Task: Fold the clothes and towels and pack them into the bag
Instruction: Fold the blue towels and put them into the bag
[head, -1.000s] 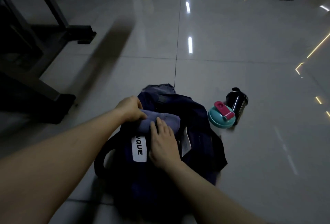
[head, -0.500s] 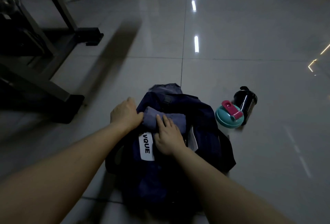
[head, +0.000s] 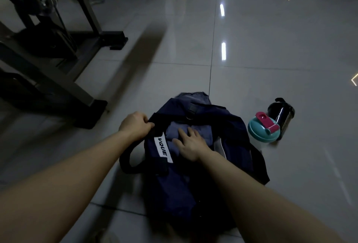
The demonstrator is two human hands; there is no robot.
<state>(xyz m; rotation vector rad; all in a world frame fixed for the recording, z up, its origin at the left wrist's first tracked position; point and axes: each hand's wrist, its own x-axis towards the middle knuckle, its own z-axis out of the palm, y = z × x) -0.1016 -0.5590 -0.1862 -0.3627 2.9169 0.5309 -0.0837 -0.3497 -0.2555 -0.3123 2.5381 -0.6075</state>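
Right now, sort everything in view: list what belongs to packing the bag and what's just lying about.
In the job: navy bag; folded blue-grey cloth in its opening; left hand gripping the bag's rim; right hand pressing flat on the cloth.

Lying about: teal-lidded shaker; black bottle beside it; gym machine frame on the left.

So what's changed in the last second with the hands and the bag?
The left hand moved off the folded cloth and now grips the bag by its rim. The right hand, flat on the cloth, has pushed it deeper inside. The bag, the teal-capped bottle and the black bottle stayed put.
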